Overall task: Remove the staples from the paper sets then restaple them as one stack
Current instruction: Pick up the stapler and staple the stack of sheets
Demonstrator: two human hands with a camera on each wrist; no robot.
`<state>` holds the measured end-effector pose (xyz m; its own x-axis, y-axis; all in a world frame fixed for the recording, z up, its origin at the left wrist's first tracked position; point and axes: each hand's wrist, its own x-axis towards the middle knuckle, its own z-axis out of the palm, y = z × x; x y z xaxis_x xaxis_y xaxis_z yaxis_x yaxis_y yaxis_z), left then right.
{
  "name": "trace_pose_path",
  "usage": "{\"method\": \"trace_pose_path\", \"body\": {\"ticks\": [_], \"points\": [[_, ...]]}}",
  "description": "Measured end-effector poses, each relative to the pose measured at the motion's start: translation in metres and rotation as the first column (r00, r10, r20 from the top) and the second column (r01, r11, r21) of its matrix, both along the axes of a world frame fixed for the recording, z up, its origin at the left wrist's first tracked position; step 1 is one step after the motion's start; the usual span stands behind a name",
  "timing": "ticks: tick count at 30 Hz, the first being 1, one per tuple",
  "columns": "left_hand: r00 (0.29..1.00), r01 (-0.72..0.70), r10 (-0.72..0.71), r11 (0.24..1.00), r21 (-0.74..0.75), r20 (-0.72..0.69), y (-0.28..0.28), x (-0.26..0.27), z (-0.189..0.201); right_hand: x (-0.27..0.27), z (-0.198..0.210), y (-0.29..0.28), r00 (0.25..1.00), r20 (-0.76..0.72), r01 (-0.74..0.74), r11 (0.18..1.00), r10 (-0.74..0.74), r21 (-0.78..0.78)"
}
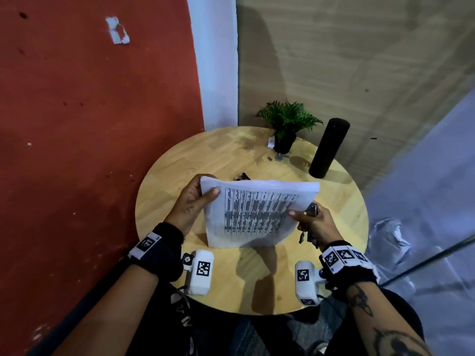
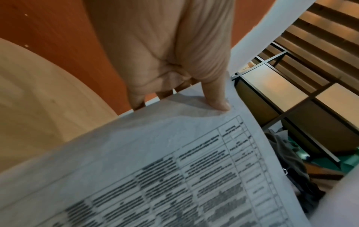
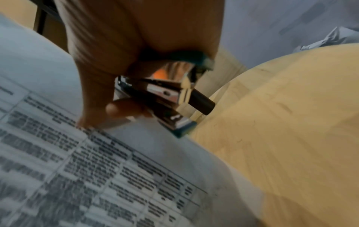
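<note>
A printed paper stack (image 1: 257, 214) with a table of text is held just above the round wooden table (image 1: 180, 160). My left hand (image 1: 195, 201) pinches its upper left corner, thumb on top (image 2: 213, 95), fingers underneath. My right hand (image 1: 313, 222) grips a small metal stapler (image 1: 312, 209), and its thumb presses the stack's right edge. In the right wrist view the stapler (image 3: 165, 98) lies in the curled fingers beside the paper (image 3: 97, 169). Whether the sheets are stapled together is hidden.
A small dark tool (image 1: 241, 176) lies on the table just behind the paper. At the back stand a potted plant (image 1: 288, 124) and a tall black cylinder (image 1: 329, 147), with small bits (image 1: 279, 157) near the pot. A red wall is on the left.
</note>
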<state>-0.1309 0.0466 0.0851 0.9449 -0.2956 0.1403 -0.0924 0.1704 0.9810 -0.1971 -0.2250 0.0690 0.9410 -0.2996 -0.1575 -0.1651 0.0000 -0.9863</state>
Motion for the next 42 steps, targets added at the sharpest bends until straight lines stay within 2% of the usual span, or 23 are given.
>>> {"method": "trace_pose_path", "body": {"ticks": [3,7,9,11,14,17,20,24,27,28,32,35,39,40,42], "points": [[0.997,0.017,-0.014,0.999,0.044,-0.082,-0.001,-0.002,-0.023,0.002,-0.015,0.008,0.997,0.029,0.07,0.997,-0.071,0.033],[0.987,0.009,0.028,0.973,0.23,-0.157,0.005,-0.002,-0.063,0.0,-0.048,0.018,0.993,0.003,0.118,0.993,-0.118,-0.005],[0.988,-0.038,0.079,0.956,0.292,-0.129,0.006,-0.002,-0.08,-0.001,-0.062,0.022,0.986,-0.064,0.147,0.987,-0.152,-0.072],[0.987,-0.136,0.157,0.922,0.363,-0.03,0.003,-0.002,-0.083,-0.001,-0.063,0.024,0.976,-0.08,0.191,0.971,-0.203,-0.141],[0.982,-0.187,0.183,0.935,0.302,0.043,-0.01,0.001,-0.067,-0.007,-0.046,0.019,0.972,0.002,0.221,0.916,-0.235,-0.335],[0.983,-0.123,0.144,0.976,0.178,-0.115,-0.027,0.006,-0.064,-0.03,-0.028,0.01,0.96,0.004,0.247,0.845,-0.279,-0.474],[0.954,-0.006,0.091,0.959,0.284,-0.287,-0.04,0.004,-0.091,-0.05,-0.036,0.004,0.956,-0.145,0.162,0.869,-0.256,-0.468],[0.922,0.048,0.149,0.873,0.486,-0.358,-0.04,-0.004,-0.132,-0.046,-0.071,-0.004,0.886,-0.433,-0.037,0.906,-0.165,-0.422],[0.91,0.053,0.235,0.751,0.659,-0.341,-0.033,0.003,-0.141,-0.022,-0.085,-0.002,0.83,-0.546,-0.14,0.905,-0.114,-0.402],[0.907,0.076,0.237,0.72,0.689,-0.347,-0.031,0.009,-0.142,-0.011,-0.087,-0.001,0.825,-0.552,-0.152,0.895,-0.118,-0.419],[0.919,0.183,0.139,0.677,0.713,-0.369,-0.029,0.035,-0.139,0.027,-0.087,0.003,0.817,-0.564,-0.197,0.858,-0.124,-0.475],[0.947,0.16,0.123,0.623,0.766,-0.298,-0.034,0.047,-0.132,0.042,-0.09,0.004,0.795,-0.599,-0.269,0.827,-0.099,-0.494],[0.951,0.185,0.117,0.524,0.831,-0.286,-0.031,0.05,-0.136,0.036,-0.1,-0.003,0.74,-0.67,-0.373,0.796,-0.054,-0.476],[0.959,0.175,0.119,0.468,0.867,-0.258,-0.029,0.047,-0.137,0.032,-0.103,-0.007,0.735,-0.675,-0.371,0.796,-0.062,-0.477],[0.985,0.14,0.057,0.308,0.941,-0.165,-0.027,0.038,-0.135,0.022,-0.104,-0.007,0.781,-0.616,-0.299,0.804,-0.104,-0.515]]}}
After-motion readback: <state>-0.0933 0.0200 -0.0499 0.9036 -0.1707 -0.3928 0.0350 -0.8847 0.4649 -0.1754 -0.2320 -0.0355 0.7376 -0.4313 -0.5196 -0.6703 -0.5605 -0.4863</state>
